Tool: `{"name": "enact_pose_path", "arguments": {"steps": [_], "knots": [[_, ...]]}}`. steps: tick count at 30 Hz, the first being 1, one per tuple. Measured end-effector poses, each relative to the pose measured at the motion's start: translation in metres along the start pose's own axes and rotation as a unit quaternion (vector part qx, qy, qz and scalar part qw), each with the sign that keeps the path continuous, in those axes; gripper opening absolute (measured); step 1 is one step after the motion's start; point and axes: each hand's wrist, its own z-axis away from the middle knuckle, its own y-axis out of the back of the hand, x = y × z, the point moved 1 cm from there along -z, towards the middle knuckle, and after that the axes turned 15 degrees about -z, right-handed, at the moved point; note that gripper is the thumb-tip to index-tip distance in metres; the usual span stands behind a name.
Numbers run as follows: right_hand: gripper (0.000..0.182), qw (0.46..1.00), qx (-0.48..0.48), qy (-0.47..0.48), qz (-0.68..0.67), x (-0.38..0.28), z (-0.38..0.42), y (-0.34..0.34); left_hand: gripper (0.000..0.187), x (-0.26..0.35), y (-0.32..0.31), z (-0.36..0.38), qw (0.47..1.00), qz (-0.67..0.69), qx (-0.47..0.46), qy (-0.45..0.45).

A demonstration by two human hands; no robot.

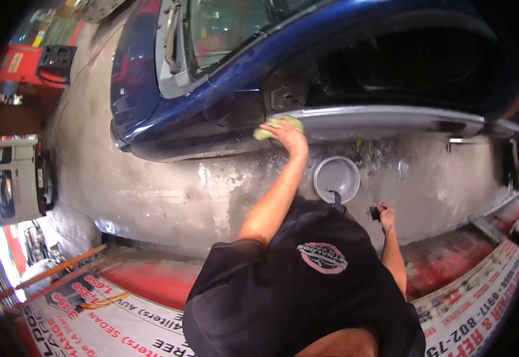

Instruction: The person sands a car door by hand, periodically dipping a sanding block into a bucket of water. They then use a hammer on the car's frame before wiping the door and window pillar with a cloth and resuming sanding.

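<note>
My left hand (289, 138) reaches forward and holds a yellow-green cloth (280, 127) against the lower side of a dark blue car (212, 113), near the front edge of the dark door opening. Held lower on the right, by my side, my right hand (386, 215) has its fingers closed on a small dark flat object (375, 213). Between the two hands, a round grey basin (337, 178) stands on the floor close to the car. Part of its near rim is hidden by a dark strap or cloth end.
Wet patches mark the concrete floor (170, 196). Printed banners (110, 321) and a red ledge (152, 279) lie behind me. A white vehicle (18, 178) and a red one (18, 62) stand at the left, near an orange-brown bar (63, 268).
</note>
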Motion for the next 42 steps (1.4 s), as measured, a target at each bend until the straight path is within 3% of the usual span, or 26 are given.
{"name": "enact_pose_path", "arguments": {"steps": [2,3,5,7,9,11,12,13,16,18,20,24,26,28,29,31,35,38,42], "knots": [[0.033,0.999,0.023,-0.041,0.015,-0.017,0.001,-0.005,0.082,-0.002,-0.025,0.023,0.985,0.115,-0.063,0.111],[0.033,0.999,0.023,-0.034,0.014,-0.028,-0.001,-0.012,0.082,0.003,-0.024,0.019,0.985,0.121,-0.061,0.107],[0.033,1.0,0.011,-0.011,-0.012,-0.039,0.004,-0.009,0.065,0.004,-0.028,0.023,0.956,0.162,-0.064,0.238],[0.034,0.999,0.024,0.025,0.022,-0.042,-0.002,-0.004,0.02,-0.013,-0.005,-0.001,0.924,0.278,-0.128,0.23],[0.036,0.997,0.02,0.039,0.056,-0.051,-0.007,-0.002,0.014,-0.016,0.03,-0.029,0.909,0.3,-0.115,0.266],[0.038,0.995,0.049,0.057,0.072,-0.077,0.01,-0.008,0.012,-0.059,0.055,-0.071,0.877,0.366,-0.163,0.264],[0.038,0.991,0.071,0.099,0.057,-0.053,0.003,-0.009,0.014,-0.065,0.066,-0.083,0.864,0.366,-0.166,0.303],[0.039,0.984,0.101,0.141,0.043,-0.025,-0.006,-0.004,0.019,-0.08,0.075,-0.093,0.868,0.341,-0.237,0.272],[0.037,0.973,0.157,-0.04,-0.165,-0.055,0.027,-0.02,0.028,-0.045,0.083,-0.065,0.894,0.191,-0.258,0.314],[0.037,0.948,0.201,-0.093,-0.229,-0.069,0.041,-0.026,0.035,-0.033,0.074,-0.032,0.852,0.201,-0.345,0.338],[0.038,0.909,0.234,-0.093,-0.332,-0.062,0.039,-0.035,0.037,-0.036,0.055,-0.007,0.777,0.122,-0.554,0.272],[0.04,0.832,0.256,-0.053,-0.489,-0.097,0.053,-0.039,0.038,0.041,0.002,0.066,0.751,-0.007,-0.654,0.089],[0.041,0.803,0.233,-0.017,-0.549,-0.101,0.05,-0.033,0.035,0.081,-0.033,0.095,0.744,-0.025,-0.667,-0.031],[0.041,0.775,0.225,-0.004,-0.591,-0.112,0.045,-0.021,0.032,0.132,-0.061,0.121,0.7,-0.099,-0.655,-0.267],[0.04,0.753,0.209,0.006,-0.624,-0.117,0.041,-0.014,0.032,0.147,-0.079,0.132,0.694,-0.103,-0.657,-0.277],[0.04,0.732,0.201,0.032,-0.65,-0.128,0.025,0.005,0.031,0.175,-0.114,0.154,0.609,-0.105,-0.486,-0.618],[0.04,0.697,0.147,0.077,-0.698,-0.159,-0.003,0.053,0.06,0.209,-0.181,0.191,0.473,-0.195,-0.418,-0.75],[0.042,0.704,0.146,0.102,-0.688,-0.173,-0.035,0.088,0.062,0.218,-0.233,0.206,0.431,-0.206,-0.342,-0.809],[0.042,0.731,0.165,0.128,-0.649,-0.186,-0.09,0.12,0.067,0.213,-0.272,0.208,0.496,-0.235,-0.324,-0.77]]}}
